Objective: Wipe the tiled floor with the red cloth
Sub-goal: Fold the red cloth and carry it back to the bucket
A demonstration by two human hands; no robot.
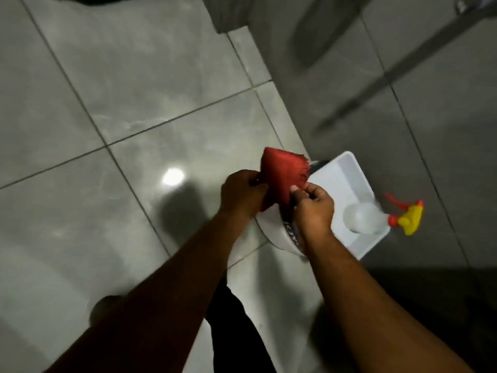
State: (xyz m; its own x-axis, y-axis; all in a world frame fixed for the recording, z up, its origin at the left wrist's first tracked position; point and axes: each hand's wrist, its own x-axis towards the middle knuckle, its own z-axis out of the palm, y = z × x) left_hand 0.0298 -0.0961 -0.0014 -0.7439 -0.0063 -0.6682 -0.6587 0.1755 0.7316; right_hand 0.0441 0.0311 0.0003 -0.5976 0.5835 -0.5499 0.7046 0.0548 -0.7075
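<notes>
red cloth [282,176] | held up between hands | left hand [242,192] grips left edge | right hand [314,208] pinches right edge

Spray bottle [371,218] in tray [347,170] on floor [134,103]

Both hands, left hand [242,193] and right hand [314,208], pinch the red cloth [282,176] above the tiled floor [134,103].

A home interior: glossy grey marbled floor tiles [150,84], white plastic tub [347,181] holding a spray bottle [376,216] at 3 o'clock
</notes>
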